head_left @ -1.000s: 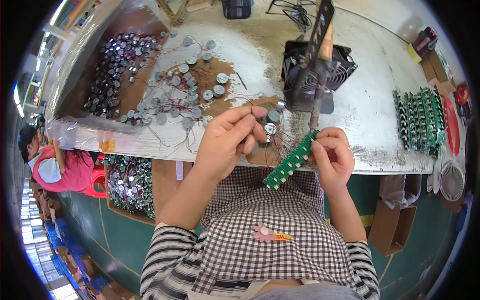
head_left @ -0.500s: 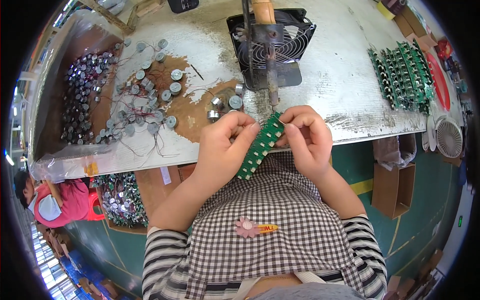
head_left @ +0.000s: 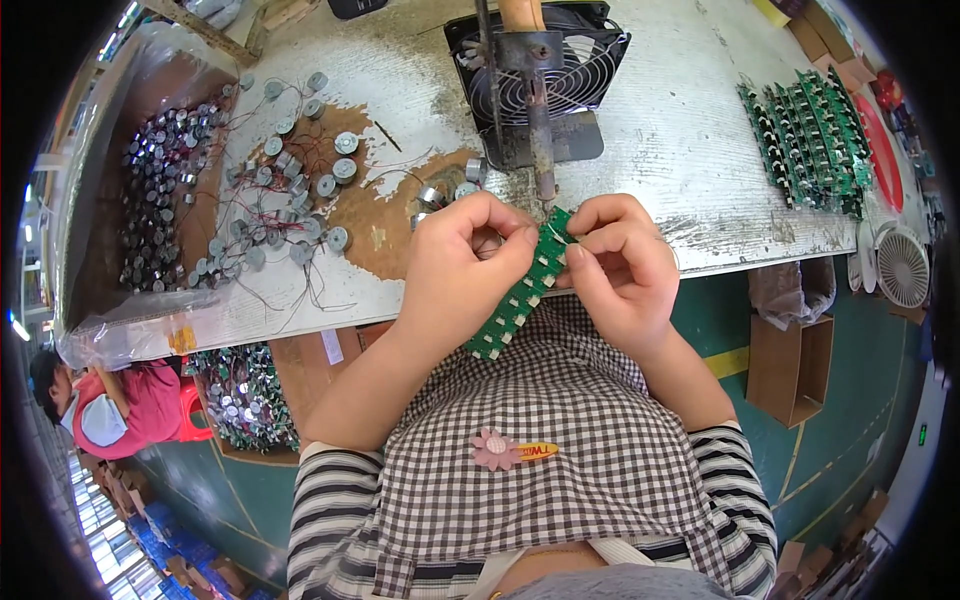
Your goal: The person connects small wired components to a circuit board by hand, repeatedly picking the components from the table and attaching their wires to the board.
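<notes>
A green circuit board strip with rows of small white parts slants down from the soldering iron. My left hand is closed, its thumb and fingers pinching the strip's left edge near the top. At the upper right edge of the strip, my right hand is closed in a pinch; a thin pale line, perhaps a wire, shows by its fingertips, but what they grip is too small to make out. The iron points down, its tip right by the strip's top end. Silver motors lie just beyond my left hand, one partly hidden.
Loose silver motors with thin red wires spread leftward to a plastic-lined box full of them. Behind the iron stands a black fan. Stacked green boards are at the right; an open carton sits below. A person is at far left.
Both hands and the strip have shifted slightly, bringing the strip's top end closer under the iron's tip. My right hand has moved a little right, its fingers still at the edge.
</notes>
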Action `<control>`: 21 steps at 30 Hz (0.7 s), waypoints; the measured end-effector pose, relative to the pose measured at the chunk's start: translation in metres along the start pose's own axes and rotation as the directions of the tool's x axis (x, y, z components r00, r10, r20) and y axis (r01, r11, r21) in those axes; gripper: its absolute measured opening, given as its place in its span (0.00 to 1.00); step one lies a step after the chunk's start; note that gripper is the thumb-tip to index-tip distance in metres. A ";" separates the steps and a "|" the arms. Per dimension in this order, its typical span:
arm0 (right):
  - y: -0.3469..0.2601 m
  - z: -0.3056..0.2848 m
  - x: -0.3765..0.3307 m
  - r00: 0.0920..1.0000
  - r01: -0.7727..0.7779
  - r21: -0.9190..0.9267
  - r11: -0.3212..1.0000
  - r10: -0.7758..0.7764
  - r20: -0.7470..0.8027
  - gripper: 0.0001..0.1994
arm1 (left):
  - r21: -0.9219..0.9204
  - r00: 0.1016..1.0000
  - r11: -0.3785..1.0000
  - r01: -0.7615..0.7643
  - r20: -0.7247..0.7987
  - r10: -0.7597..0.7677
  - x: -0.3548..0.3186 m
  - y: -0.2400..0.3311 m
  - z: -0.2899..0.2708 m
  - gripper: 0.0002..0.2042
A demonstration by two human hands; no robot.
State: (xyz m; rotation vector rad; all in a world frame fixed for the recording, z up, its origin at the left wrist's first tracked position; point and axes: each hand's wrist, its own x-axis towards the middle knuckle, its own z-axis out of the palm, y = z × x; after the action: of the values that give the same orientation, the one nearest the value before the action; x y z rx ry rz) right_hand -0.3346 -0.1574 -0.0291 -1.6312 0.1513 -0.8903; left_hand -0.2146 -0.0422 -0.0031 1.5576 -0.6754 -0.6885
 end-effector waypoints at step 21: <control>0.000 0.006 -0.007 0.992 -0.070 0.182 0.981 0.088 -0.095 0.05 | 0.090 0.998 0.994 -0.056 -0.016 0.058 -0.007 0.000 0.004 0.03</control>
State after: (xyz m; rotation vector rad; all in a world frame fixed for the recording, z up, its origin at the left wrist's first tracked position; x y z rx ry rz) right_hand -0.3360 -0.1488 -0.0319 -1.4050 0.2011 -0.9008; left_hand -0.2222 -0.0397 -0.0026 1.6188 -0.7427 -0.6079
